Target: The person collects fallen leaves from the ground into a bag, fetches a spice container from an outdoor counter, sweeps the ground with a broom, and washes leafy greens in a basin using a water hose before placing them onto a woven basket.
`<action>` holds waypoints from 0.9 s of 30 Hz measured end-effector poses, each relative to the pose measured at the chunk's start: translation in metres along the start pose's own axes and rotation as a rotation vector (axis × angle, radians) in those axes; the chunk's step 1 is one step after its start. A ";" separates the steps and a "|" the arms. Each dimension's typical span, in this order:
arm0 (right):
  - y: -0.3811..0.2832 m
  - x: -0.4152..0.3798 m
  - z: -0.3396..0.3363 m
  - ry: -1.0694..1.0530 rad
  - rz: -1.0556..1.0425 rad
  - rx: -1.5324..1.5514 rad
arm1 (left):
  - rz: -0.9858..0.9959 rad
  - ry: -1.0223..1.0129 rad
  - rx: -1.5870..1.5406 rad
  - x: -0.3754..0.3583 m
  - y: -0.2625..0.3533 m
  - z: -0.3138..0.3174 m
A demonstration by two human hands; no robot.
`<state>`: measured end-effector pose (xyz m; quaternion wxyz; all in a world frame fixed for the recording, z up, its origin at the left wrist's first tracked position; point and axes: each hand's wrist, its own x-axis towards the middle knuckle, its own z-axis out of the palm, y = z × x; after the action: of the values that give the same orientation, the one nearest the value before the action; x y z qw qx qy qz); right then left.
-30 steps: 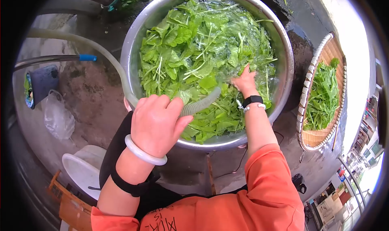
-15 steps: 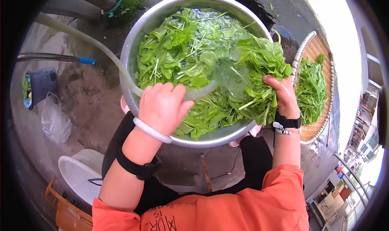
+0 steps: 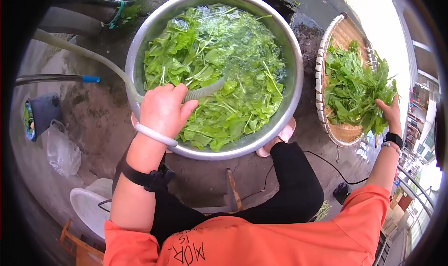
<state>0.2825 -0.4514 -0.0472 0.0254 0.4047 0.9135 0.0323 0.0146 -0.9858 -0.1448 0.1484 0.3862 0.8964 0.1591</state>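
Observation:
A large metal basin [image 3: 295, 93] holds water and many leafy greens [image 3: 224, 112]. My left hand [image 3: 164, 109] is closed around a ribbed hose [image 3: 204, 92] at the basin's near left rim, and the hose end points into the water. Over at the right, my right hand [image 3: 391, 113] grips a bunch of leafy greens [image 3: 379, 91] at the outer side of a round woven basket [image 3: 339, 134]. More greens lie in that basket, and the held bunch overlaps them. The fingers of my right hand are partly hidden by leaves.
On the left are a dark bucket [image 3: 44, 112], a clear plastic bag [image 3: 63, 151] and a white tub [image 3: 91, 205]. A blue-tipped pole [image 3: 89, 79] sticks in above them. A black cable [image 3: 333, 165] crosses the wet ground at the right.
My right hand has carried its bunch of greens from the basin rightward to the woven basket. My left hand still holds the hose in the basin. The whole view has shifted slightly.

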 end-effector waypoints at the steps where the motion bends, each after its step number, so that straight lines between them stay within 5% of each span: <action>1: -0.034 -0.006 0.007 -0.059 0.088 -0.129 | -0.008 -0.005 0.002 0.000 -0.001 0.000; 3: -0.090 -0.020 0.044 0.061 -0.163 -0.191 | 0.009 0.006 0.010 -0.002 -0.004 0.000; 9: -0.326 -0.104 0.167 -0.491 -0.787 0.218 | -0.059 -0.012 -0.004 -0.004 -0.017 -0.002; 13: -0.426 -0.184 0.229 -0.638 -1.068 -0.186 | -0.076 -0.002 -0.014 -0.006 -0.027 -0.004; 18: -0.413 -0.157 0.282 -0.646 -0.777 -0.089 | -0.078 0.016 -0.023 -0.004 -0.033 -0.009; 23: -0.360 -0.091 0.231 -0.456 -0.388 0.216 | -0.075 0.035 -0.035 -0.008 -0.037 -0.015; 25: -0.329 -0.061 0.197 -0.534 -0.383 0.604 | -0.072 0.049 -0.046 -0.010 -0.036 -0.016; 27: -0.309 -0.049 0.159 -0.559 -0.324 0.671 | -0.071 0.052 -0.044 -0.011 -0.033 -0.016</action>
<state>0.0990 -0.6888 -0.2291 0.1430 0.2358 0.8830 -0.3798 -0.0056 -1.0182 -0.1424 0.1390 0.3463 0.9095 0.1831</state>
